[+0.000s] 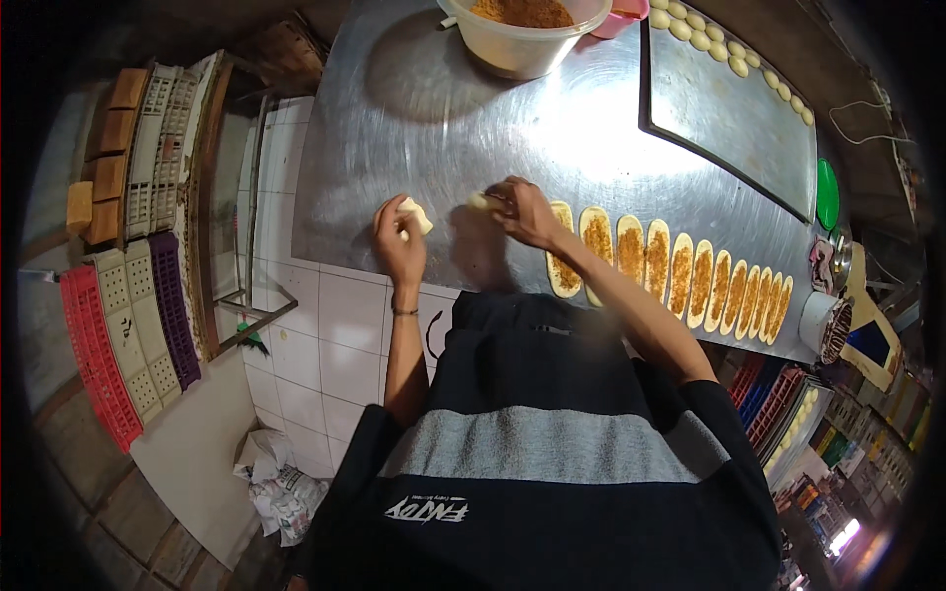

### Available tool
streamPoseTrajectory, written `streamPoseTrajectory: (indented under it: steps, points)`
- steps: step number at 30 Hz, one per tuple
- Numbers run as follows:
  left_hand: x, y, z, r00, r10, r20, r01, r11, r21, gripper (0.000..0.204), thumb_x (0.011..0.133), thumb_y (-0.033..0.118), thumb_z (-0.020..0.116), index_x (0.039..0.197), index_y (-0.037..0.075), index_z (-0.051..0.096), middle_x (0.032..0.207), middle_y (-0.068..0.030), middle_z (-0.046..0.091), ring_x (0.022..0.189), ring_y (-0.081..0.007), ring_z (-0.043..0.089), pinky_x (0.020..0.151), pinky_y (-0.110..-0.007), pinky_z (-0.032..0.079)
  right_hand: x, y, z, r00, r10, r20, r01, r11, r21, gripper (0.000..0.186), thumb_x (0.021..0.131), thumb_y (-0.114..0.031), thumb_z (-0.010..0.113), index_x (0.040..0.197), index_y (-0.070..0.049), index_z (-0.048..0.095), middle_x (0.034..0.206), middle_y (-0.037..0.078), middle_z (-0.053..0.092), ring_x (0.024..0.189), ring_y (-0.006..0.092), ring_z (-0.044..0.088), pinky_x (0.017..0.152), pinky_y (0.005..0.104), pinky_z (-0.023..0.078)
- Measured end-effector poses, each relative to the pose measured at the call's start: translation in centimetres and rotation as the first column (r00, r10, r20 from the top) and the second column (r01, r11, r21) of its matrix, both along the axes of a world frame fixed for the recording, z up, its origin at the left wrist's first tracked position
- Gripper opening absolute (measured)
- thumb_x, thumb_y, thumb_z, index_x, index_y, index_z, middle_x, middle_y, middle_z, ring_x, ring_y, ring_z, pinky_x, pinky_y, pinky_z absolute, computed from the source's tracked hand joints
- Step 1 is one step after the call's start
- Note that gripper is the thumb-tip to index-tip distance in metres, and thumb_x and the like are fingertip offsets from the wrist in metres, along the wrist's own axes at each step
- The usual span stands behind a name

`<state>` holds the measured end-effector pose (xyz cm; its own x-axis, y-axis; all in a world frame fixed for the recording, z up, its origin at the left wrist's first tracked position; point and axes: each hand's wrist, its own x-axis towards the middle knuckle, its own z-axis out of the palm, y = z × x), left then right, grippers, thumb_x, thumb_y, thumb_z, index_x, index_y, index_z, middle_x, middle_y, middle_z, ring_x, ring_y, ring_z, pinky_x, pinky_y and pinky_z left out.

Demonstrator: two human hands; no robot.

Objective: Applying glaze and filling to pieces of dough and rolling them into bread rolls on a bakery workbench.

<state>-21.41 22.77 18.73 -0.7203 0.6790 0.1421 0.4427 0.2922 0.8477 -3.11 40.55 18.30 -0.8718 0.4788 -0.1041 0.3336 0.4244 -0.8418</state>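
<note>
Over the near left part of the metal table (345, 177), my left hand (397, 246) is closed on a pale piece of dough (419, 217). A short way to its right, my right hand (527, 212) pinches a smaller dough piece (480, 201), slightly blurred. To the right of that hand lies a row of several flat oval dough strips (658, 251), each spread with orange-brown crumbly filling. My right forearm passes in front of the near ends of the first strips.
A white plastic bowl (512, 44) of orange-brown filling stands at the far edge, beside a pink container (621, 20). Far right, a metal tray (724, 123) carries several dough balls (714, 41). A white tub (820, 317) sits at the table's right end. Stacked crates (101, 340) stand at left.
</note>
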Motion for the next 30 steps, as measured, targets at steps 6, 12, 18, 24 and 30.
streamPoseTrajectory:
  steps: [6,12,18,24,30]
  points:
    - [-2.0,-5.4,-0.8,0.966,0.241,0.09,-0.233,0.968,-0.092,0.03,0.094,0.001,0.062,0.124,0.001,0.066,0.123,-0.0094,0.065,0.096,-0.0205,0.07,0.082,-0.032,0.057,-8.4,-6.5,2.9,0.87,-0.338,-0.359,0.355,0.935,-0.021,0.047,0.082,-0.009,0.073,0.125,0.001,0.055,0.115,0.022,0.059,0.105,0.0421,0.061,0.088,0.0468,0.051]
    - [-0.1,-4.0,-0.8,0.986,0.141,0.086,-0.132,0.986,-0.099,0.031,0.094,0.003,0.063,0.124,0.003,0.066,0.115,-0.0112,0.066,0.095,-0.019,0.07,0.077,-0.031,0.056,-5.6,-7.5,-5.8,0.961,-0.241,-0.138,0.263,0.949,0.172,0.054,0.079,-0.004,0.073,0.128,-0.003,0.05,0.128,0.023,0.048,0.114,0.0457,0.054,0.096,0.0484,0.048]
    - [6.7,-0.7,-1.3,0.951,-0.233,0.205,0.25,0.966,-0.061,0.028,0.094,0.004,0.064,0.122,0.002,0.066,0.105,-0.0111,0.07,0.09,-0.0183,0.07,0.076,-0.031,0.056,10.5,-2.5,1.0,0.964,-0.263,-0.033,0.26,0.962,-0.084,0.042,0.082,-0.002,0.071,0.123,-0.002,0.061,0.124,0.023,0.056,0.105,0.0453,0.061,0.09,0.0484,0.051]
    - [15.9,0.8,-1.8,0.691,-0.702,0.172,0.723,0.675,-0.15,0.026,0.092,0.006,0.069,0.117,0.0,0.065,0.107,-0.0161,0.069,0.091,-0.0295,0.069,0.078,-0.038,0.055,24.2,-5.2,-1.4,0.958,-0.271,0.093,0.234,0.927,0.293,0.028,0.08,-0.011,0.072,0.107,-0.004,0.068,0.097,0.017,0.068,0.09,0.0388,0.062,0.077,0.0493,0.047]
    - [21.4,-0.5,-3.7,0.628,-0.774,-0.076,0.742,0.626,-0.242,0.031,0.082,0.002,0.072,0.111,-0.002,0.062,0.098,-0.0193,0.063,0.098,-0.041,0.06,0.083,-0.048,0.05,22.5,-9.3,-4.7,0.986,-0.153,0.068,0.092,0.833,0.546,0.024,0.077,-0.018,0.075,0.098,-0.009,0.068,0.092,0.005,0.066,0.107,0.0242,0.056,0.086,0.0444,0.035]
